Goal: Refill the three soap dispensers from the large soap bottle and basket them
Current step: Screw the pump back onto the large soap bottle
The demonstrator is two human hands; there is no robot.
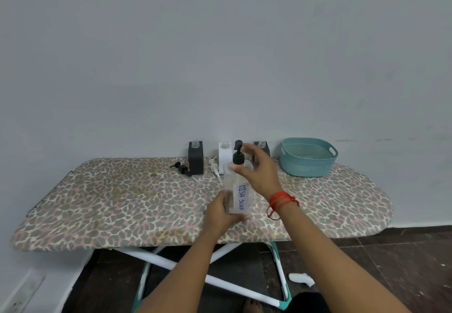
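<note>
The large clear soap bottle (238,191), labelled DISH SOAP, stands on the ironing board with a black pump top (238,156). My left hand (221,211) grips its lower part. My right hand (259,169) reaches around the bottle's shoulder just right of the pump, fingers spread and slightly blurred. Three dispensers stand uncapped at the back by the wall: a black one (196,157), a white one (225,155) and a grey one (263,147) partly hidden by my right hand. A teal basket (308,157) sits at the right.
A loose black pump (181,168) and a white pump (215,167) lie on the leopard-print board (122,202) beside the dispensers. The board's white and teal legs cross below. A white scrap (300,279) lies on the dark floor.
</note>
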